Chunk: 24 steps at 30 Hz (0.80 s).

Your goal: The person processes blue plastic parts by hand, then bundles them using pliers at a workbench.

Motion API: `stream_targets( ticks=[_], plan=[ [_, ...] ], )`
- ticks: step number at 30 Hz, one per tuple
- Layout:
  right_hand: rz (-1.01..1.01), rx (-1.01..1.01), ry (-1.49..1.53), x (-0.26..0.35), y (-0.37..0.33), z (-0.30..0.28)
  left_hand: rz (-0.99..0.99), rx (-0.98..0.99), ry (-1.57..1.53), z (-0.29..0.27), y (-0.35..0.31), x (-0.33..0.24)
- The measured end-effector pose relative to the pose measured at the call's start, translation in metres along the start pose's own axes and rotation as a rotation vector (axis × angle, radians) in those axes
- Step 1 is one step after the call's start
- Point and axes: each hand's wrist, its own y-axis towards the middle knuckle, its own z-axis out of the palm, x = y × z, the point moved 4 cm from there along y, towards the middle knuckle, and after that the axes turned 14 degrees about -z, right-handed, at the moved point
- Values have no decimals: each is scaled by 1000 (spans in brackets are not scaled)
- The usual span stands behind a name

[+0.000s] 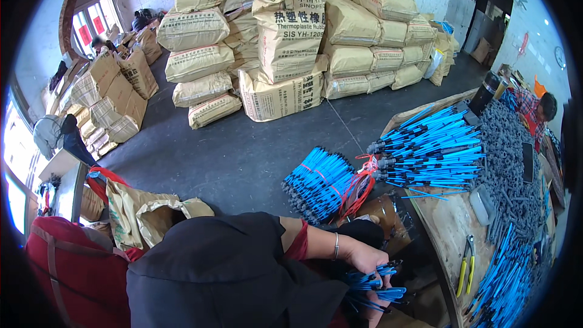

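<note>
Thin blue rods with black ends [358,282] are bunched between my hands, low at the right of the head view. My left hand [368,259], with a bracelet on its wrist, is closed round the rods from above. Just below it, my right hand [375,311] is partly hidden by the rods, its fingers curled about the same bunch. Beyond my left forearm, a larger bundle of blue rods [320,181] is tied with red string [359,188]. Dark cloth [218,267] over my body fills the lower middle.
On the wooden table [446,222] lie heaped blue rods [431,149], grey parts [507,158], yellow-handled pliers [466,266], a clear box [483,205] and a black phone [528,163]. Another person [531,109] works at its far side. Stacked paper sacks [285,48] stand behind; an opened sack [155,215] stands left.
</note>
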Motion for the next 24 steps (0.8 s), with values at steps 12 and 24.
stream_targets(
  ticks=[12,24],
  plan=[
    [21,24,-237,-6,4,-16,-80,-11,85,-3,-5,-6],
    [18,-18,-81,11,-1,7,-31,-78,61,6,-7,-14]
  ],
)
